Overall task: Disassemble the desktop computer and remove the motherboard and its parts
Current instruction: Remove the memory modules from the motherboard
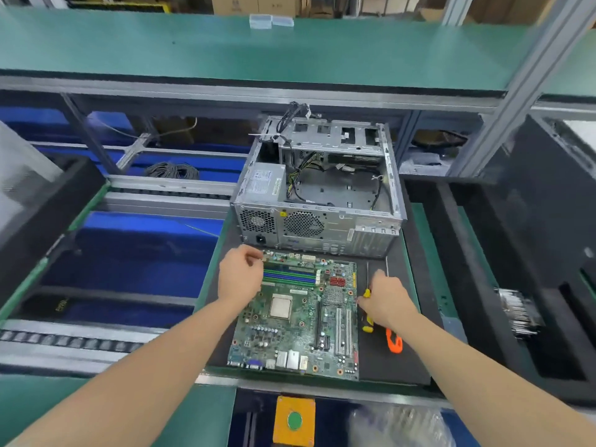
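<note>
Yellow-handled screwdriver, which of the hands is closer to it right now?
Right. The right hand is directly over the yellow-handled screwdriver, beside the motherboard and its right edge; the left hand is across the board, at the left end of the memory slots.

Green-topped shelf on grey aluminium framing, cardboard boxes behind, blue bins below left
</note>
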Motion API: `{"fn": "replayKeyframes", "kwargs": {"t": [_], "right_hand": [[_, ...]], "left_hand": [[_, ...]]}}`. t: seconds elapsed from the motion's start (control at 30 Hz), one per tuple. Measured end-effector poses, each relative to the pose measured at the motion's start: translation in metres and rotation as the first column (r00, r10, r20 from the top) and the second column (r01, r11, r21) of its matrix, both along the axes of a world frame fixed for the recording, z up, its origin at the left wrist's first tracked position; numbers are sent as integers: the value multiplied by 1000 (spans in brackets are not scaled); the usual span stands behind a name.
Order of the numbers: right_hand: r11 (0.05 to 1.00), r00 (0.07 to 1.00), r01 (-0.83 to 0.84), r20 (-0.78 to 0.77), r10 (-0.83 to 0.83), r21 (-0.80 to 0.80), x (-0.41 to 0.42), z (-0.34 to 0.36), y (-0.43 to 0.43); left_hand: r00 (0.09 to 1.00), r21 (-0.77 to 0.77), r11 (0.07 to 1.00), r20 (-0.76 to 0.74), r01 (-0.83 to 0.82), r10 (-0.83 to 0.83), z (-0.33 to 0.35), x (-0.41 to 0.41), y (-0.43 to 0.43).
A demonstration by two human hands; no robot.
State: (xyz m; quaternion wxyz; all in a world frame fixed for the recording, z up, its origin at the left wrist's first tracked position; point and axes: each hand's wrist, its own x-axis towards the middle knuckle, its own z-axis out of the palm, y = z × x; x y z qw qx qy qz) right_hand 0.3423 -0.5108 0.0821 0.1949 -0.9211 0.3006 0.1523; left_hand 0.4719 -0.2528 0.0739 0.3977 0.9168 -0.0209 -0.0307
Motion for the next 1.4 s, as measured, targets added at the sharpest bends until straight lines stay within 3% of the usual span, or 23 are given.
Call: {"fn": "replayKeyframes", "kwargs": {"t": [0.1,0.2,0.27,0.33,0.53,0.67,1.07,1.4], "right_hand": [[991,999,-31,-23,29,-128,6,7,5],[967,976,-38,197,90,-252,20,11,21],[995,932,-25,357,57,-94,34,6,41],[999,913,11,407,-27,42,46,-6,61],[963,864,263,429,-265,63,56,-41,83],[968,838,236,485,-249,88,52,-49,83],[952,794,225,527,-301,205,50,-45,76],[958,801,235,526,-286,163,51,-52,80]], "left_hand": [[1000,-23,1000,-14,-13,13,-9,14,13],[998,-43,999,-56,9,-11,-21,20,21],[997,-53,998,-71,19,-22,-29,21,24],[998,-57,998,-64,18,-22,-35,23,27],[995,16,996,-42,90,-89,-45,27,29],[997,14,997,-27,73,-72,-50,27,27],[994,202,975,32,95,-104,-56,26,22],[992,303,945,-19,124,-124,-54,25,16]]}}
